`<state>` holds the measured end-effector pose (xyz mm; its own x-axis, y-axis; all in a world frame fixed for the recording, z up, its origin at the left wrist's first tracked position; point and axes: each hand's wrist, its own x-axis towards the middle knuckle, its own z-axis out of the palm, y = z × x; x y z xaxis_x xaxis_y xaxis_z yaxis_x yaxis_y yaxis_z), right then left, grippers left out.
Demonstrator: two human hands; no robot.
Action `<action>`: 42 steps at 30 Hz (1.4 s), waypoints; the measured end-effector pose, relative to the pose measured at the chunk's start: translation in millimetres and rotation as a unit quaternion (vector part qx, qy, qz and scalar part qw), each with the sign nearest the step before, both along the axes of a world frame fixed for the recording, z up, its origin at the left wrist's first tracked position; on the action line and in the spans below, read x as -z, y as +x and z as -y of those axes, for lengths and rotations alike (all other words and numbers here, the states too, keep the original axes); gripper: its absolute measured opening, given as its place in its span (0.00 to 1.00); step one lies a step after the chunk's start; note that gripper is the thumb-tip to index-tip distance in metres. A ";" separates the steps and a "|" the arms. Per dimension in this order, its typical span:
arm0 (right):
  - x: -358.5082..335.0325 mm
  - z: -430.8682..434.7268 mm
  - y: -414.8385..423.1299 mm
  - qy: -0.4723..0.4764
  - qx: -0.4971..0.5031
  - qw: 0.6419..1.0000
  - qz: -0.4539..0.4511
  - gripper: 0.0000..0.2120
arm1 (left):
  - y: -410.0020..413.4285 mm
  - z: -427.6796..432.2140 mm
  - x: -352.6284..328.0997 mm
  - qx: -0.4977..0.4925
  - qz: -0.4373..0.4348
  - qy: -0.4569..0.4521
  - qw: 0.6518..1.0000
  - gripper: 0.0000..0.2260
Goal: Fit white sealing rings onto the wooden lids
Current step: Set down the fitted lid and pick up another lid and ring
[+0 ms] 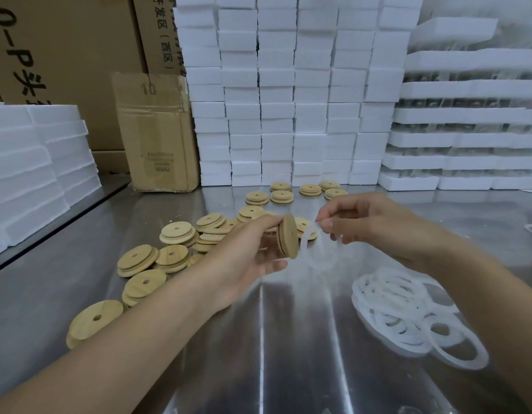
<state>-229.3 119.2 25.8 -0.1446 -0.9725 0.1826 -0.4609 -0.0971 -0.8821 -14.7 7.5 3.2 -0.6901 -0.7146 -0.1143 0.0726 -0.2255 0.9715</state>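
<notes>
Head camera, looking down at your work: your left hand (247, 252) grips one wooden lid (288, 236) by its rim, thumb on top and fingers curled beneath. The lid is raised above the counter (288, 339) and turned on edge, so you see mostly its side and the stepped face. Your right hand (369, 225) pinches a white sealing ring (304, 242) between thumb and forefinger, with the other fingers curled under. The ring hangs just to the right of the lid. It is blurred, so whether it touches the wood cannot be told. Below your right forearm a heap of sealing rings (375, 291) lies tangled on the steel, with one ring spread out at the near edge. To the left of your left arm, spare lids (175, 234) lie scattered and partly stacked, each with a small centre hole. A few more lids (281, 196) sit further back, near the foot of a tall wall of white foam blocks (288, 100). A worn cardboard box (157, 132) stands beside that wall. White foam slabs (29, 174) are piled at the far left, and layered foam trays (467, 115) at the far right.
</notes>
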 end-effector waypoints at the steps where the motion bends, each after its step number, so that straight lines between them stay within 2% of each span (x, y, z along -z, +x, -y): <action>1: -1.7 -0.8 4.6 -0.003 -0.018 1.000 0.006 0.10 | 0.4 -1.3 -1.2 -0.003 -0.018 0.041 0.999 0.11; 5: -2.9 -2.2 18.5 -0.010 -0.054 0.998 0.012 0.07 | 0.4 -1.9 -2.8 -0.016 -0.054 0.123 0.991 0.13; 11: 1.8 1.0 36.3 -0.033 -0.044 0.999 -0.003 0.03 | 2.3 1.7 2.7 0.013 -0.017 0.084 0.996 0.16; 14: 4.6 4.0 41.2 -0.089 -0.012 0.996 0.003 0.01 | 3.3 4.7 5.0 0.019 -0.002 0.023 1.000 0.15; 18: 11.0 8.4 42.2 -0.137 0.039 0.990 -0.004 0.03 | 1.2 5.4 8.4 0.007 0.028 -0.068 0.997 0.17; 23: 20.0 13.7 43.6 -0.133 0.074 0.987 -0.050 0.03 | -2.1 1.8 13.5 0.035 0.018 -0.065 0.997 0.15; 25: 22.0 15.2 42.8 -0.141 0.084 0.984 -0.066 0.03 | -2.0 2.0 14.3 0.044 0.022 -0.099 0.994 0.13; 30: 22.8 17.2 42.3 -0.159 0.095 0.978 -0.099 0.03 | -3.2 2.6 21.1 0.030 0.077 -0.271 0.959 0.06; 33: 22.9 17.0 43.1 -0.162 0.096 0.975 -0.115 0.04 | -2.7 5.3 24.2 0.058 0.078 -0.353 0.930 0.06; 39: 24.8 18.5 39.1 -0.133 0.102 0.981 -0.102 0.03 | 0.0 10.7 24.6 0.086 0.109 -0.422 0.896 0.10; 42: 24.8 18.7 33.6 -0.123 0.102 0.982 -0.098 0.02 | 0.6 13.5 23.9 0.095 0.108 -0.414 0.899 0.11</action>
